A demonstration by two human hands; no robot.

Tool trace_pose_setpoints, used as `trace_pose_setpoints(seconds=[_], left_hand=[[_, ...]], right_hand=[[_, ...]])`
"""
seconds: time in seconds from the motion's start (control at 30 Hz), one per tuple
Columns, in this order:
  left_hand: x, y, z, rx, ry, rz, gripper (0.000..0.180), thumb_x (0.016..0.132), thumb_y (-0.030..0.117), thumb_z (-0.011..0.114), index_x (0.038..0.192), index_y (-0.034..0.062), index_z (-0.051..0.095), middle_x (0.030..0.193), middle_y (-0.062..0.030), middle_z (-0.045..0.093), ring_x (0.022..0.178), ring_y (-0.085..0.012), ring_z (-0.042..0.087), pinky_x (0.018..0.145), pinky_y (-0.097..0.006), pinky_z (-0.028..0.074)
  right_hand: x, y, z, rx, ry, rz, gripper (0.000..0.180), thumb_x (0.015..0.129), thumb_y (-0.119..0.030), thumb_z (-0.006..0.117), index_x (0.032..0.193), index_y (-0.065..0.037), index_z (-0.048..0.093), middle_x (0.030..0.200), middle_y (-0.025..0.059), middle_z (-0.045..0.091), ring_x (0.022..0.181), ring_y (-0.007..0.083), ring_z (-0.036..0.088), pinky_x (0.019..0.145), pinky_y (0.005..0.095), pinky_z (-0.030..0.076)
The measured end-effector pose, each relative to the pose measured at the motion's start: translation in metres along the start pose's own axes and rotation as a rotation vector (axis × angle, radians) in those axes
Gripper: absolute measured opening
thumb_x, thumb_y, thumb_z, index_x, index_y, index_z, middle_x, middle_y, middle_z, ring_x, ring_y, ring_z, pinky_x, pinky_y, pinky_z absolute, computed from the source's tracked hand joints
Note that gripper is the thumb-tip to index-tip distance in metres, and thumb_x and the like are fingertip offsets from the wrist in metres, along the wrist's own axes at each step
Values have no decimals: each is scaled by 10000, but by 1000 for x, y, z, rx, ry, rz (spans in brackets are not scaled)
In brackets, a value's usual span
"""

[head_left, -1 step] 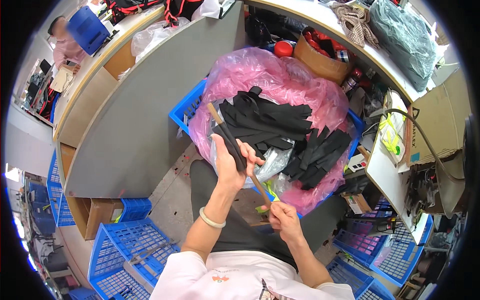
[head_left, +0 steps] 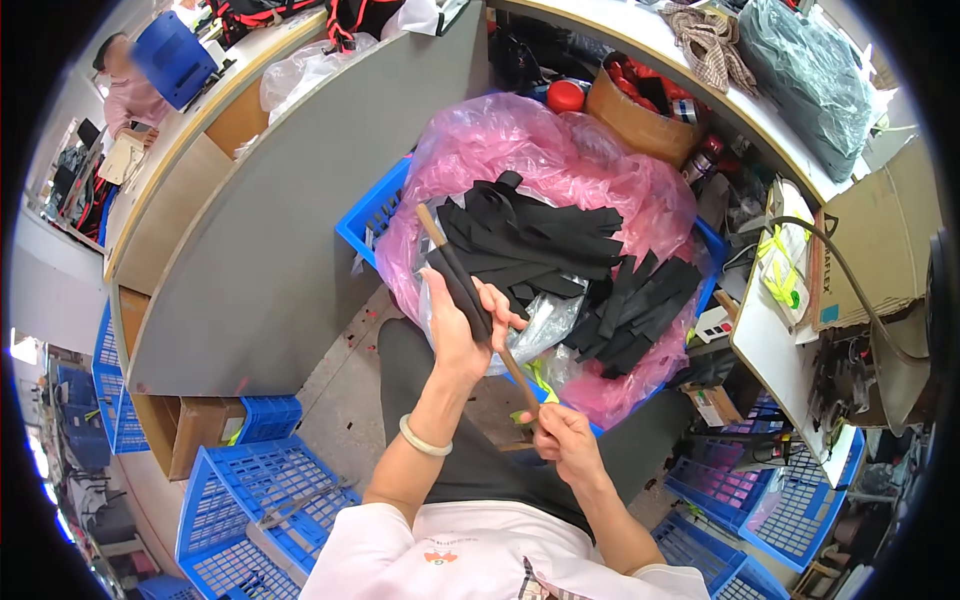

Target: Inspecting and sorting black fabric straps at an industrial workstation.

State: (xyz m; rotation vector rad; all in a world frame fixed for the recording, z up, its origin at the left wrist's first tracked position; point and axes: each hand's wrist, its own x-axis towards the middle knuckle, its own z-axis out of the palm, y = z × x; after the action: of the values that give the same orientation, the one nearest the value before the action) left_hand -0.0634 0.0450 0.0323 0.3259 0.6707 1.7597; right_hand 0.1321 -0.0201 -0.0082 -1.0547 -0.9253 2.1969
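A wooden stick (head_left: 520, 378) slants between my hands, its upper end bare and pointing away to the left. Around its middle sits a narrow black fabric piece (head_left: 463, 292). My left hand (head_left: 458, 335) is closed about that fabric, thumb on one side and fingers curled on the other. Lower down, my right hand (head_left: 567, 440) grips the stick's near end in a fist. Just beyond my hands, many flat black fabric strips (head_left: 540, 240) lie in loose piles on pink plastic sheeting (head_left: 500, 135), which lines a blue crate (head_left: 357, 222).
A grey partition (head_left: 270, 230) rises to the left. Blue crates (head_left: 225, 500) stand near my left side, others (head_left: 800, 520) at the right. A cardboard container (head_left: 635, 125) with red items is beyond the lined crate. A person (head_left: 135, 100) sits far left.
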Motion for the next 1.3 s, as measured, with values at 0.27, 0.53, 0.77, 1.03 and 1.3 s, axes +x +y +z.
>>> trace_pose_setpoints(seconds=[0.27, 0.53, 0.77, 1.03, 1.3], left_hand=[[-1, -11, -7, 348, 223, 176, 383, 950, 351, 440, 832, 1, 541, 736, -112, 602, 462, -148, 537, 534, -296, 521], [-6, -25, -22, 993, 295, 603, 434, 892, 223, 607, 627, 52, 310, 587, 39, 246, 574, -55, 224, 457, -251, 196], [20, -6, -54, 1136, 575, 654, 418, 903, 216, 580, 610, 42, 339, 588, 36, 291, 569, -66, 273, 473, -264, 265], [34, 19, -112, 853, 484, 534, 191, 861, 185, 640, 795, 17, 578, 683, 26, 527, 598, -41, 440, 539, -214, 377], [23, 59, -125, 695, 399, 281, 124, 814, 83, 663, 889, -5, 618, 778, -12, 614, 651, -62, 544, 617, -217, 441]], right_hand=[[7, 3, 7, 76, -77, 170, 329, 960, -313, 438, 932, -11, 565, 585, -36, 430, 457, 30, 332, 424, 171, 253], [5, 25, 6, 261, 54, 204, 345, 944, -338, 478, 785, -44, 557, 515, -65, 349, 431, 19, 271, 388, 174, 191], [24, 12, -22, -205, 144, 41, 333, 887, -317, 582, 717, -34, 623, 555, -46, 470, 497, 22, 373, 444, 190, 275], [80, -2, -104, -858, 228, -181, 297, 784, -253, 667, 680, 18, 604, 512, -9, 431, 534, 48, 395, 469, 264, 314], [137, -9, -133, -1325, 383, -295, 323, 764, -391, 638, 734, -74, 692, 576, 77, 608, 572, 274, 606, 545, 366, 459]])
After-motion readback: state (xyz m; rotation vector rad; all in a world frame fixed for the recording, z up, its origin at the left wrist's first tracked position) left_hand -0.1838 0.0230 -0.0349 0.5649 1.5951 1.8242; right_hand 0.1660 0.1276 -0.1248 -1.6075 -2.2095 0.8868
